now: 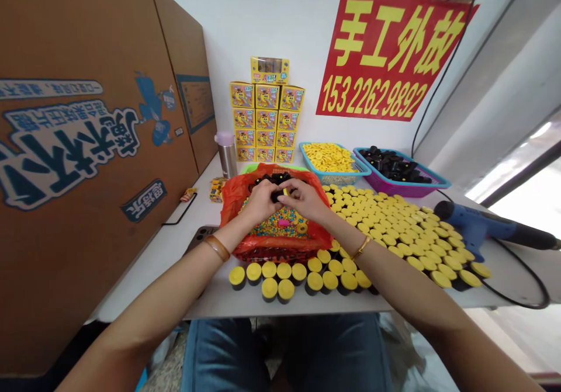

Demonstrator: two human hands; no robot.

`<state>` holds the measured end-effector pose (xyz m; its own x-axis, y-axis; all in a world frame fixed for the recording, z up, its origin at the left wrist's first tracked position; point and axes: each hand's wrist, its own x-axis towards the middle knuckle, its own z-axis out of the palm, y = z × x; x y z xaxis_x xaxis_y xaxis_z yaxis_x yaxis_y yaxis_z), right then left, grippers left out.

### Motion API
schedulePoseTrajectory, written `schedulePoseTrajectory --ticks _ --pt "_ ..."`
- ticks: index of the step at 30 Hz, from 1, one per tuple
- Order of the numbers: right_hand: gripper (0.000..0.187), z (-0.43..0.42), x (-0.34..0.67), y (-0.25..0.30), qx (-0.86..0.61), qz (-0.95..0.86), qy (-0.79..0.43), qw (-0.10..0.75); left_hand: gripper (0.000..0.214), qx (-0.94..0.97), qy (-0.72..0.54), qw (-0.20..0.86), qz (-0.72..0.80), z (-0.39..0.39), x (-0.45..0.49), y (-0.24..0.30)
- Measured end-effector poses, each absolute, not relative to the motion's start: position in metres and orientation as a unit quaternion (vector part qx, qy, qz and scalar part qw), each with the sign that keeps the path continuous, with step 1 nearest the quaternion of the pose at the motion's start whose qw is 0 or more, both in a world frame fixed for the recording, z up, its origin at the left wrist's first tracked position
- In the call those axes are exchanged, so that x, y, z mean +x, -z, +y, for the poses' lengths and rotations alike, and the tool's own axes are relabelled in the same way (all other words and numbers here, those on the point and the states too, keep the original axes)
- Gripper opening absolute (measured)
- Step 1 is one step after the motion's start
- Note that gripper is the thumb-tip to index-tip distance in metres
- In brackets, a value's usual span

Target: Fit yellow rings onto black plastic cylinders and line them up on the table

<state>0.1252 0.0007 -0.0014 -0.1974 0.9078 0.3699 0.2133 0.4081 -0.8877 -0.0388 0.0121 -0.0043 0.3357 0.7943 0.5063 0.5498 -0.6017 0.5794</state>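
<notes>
My left hand (262, 200) and my right hand (304, 199) meet over a basket lined with a red plastic bag (236, 196) that holds several small coloured candies (280, 224). Between the fingers of both hands sits a small black cup (277, 194) with a bit of yellow lid beside it. Both hands are closed around it. More black cups (269, 179) lie at the far side of the bag.
Several yellow-lidded black cups (394, 222) cover the table to the right and front. A blue basket of yellow lids (331, 158), a purple basket of black cups (394, 167), stacked yellow boxes (265, 117), a flask (227, 152), a blue glue gun (477, 225) and large cardboard boxes (87, 146) at left surround them.
</notes>
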Motion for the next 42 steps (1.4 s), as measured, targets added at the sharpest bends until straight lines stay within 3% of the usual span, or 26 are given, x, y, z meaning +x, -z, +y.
schedulePoseTrajectory --ticks 4,6,8,11,19,23,27,31,33,37,42 --pt "0.026 0.031 0.186 -0.001 -0.548 -0.647 -0.163 0.504 0.06 0.747 -0.463 0.262 0.398 0.012 -0.038 0.007" --pt "0.028 0.053 0.237 0.002 -0.659 -0.591 -0.006 0.465 0.042 0.72 -0.479 0.275 0.42 0.018 -0.044 0.008" --pt "0.036 0.073 0.288 0.01 -0.745 -0.547 0.054 0.379 0.019 0.704 -0.473 0.277 0.451 0.025 -0.051 0.011" --pt "0.045 0.091 0.343 0.029 -0.791 -0.545 0.065 0.27 0.011 0.691 -0.46 0.275 0.486 0.036 -0.061 0.015" --pt "0.038 0.117 0.366 0.056 -0.833 -0.534 -0.01 0.147 0.003 0.767 -0.341 0.19 0.509 0.081 -0.085 0.004" --pt "0.045 0.113 0.366 0.052 -0.824 -0.551 -0.023 0.129 0.02 0.802 -0.281 0.15 0.504 0.107 -0.084 0.008" --pt "0.037 0.092 0.353 0.033 -0.847 -0.502 0.025 0.172 0.048 0.846 -0.21 0.082 0.482 0.126 -0.073 0.021" --pt "0.028 0.053 0.295 0.01 -0.729 -0.603 0.075 0.314 0.058 0.853 -0.11 0.046 0.508 0.137 -0.058 0.025" --pt "0.024 0.028 0.248 0.005 -0.598 -0.726 0.013 0.34 0.058 0.847 -0.075 0.011 0.526 0.135 -0.051 0.022" --pt "0.021 -0.008 0.164 0.01 -0.392 -0.891 -0.107 0.202 0.047 0.828 -0.035 -0.043 0.557 0.116 -0.043 0.006" --pt "0.023 -0.013 0.13 0.018 -0.38 -0.918 -0.113 0.028 0.022 0.811 -0.087 -0.014 0.578 0.09 -0.053 -0.012"
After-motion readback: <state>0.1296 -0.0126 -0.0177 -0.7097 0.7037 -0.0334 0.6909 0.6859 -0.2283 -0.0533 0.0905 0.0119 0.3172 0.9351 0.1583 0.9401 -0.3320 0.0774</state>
